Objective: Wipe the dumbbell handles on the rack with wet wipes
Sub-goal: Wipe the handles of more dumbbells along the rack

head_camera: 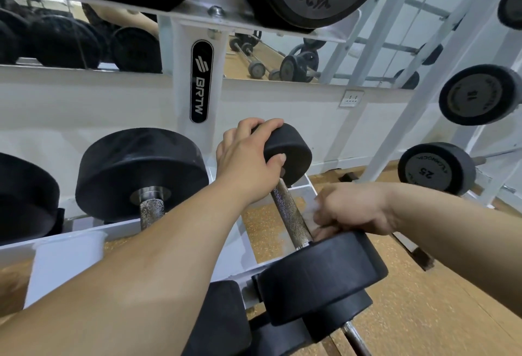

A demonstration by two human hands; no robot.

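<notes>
Both hands work a small dumbbell (322, 268) lying on the lower tier of the white rack (180, 96).

At the left sits a larger dumbbell (141, 175), just beside the small one. The left hand (248, 158) grips the small dumbbell's far head, fingers curled over its top and the thumb on its face. The knurled handle (288, 208) runs down to the near head, where the right hand (350, 211) holds a wet wipe (309, 214) bunched in curled fingers against the bar. Farther right, weight plates (477, 96) hang on another rack.

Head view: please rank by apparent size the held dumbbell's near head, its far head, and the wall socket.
1. near head, partly because it is closest to the camera
2. far head
3. socket
</notes>
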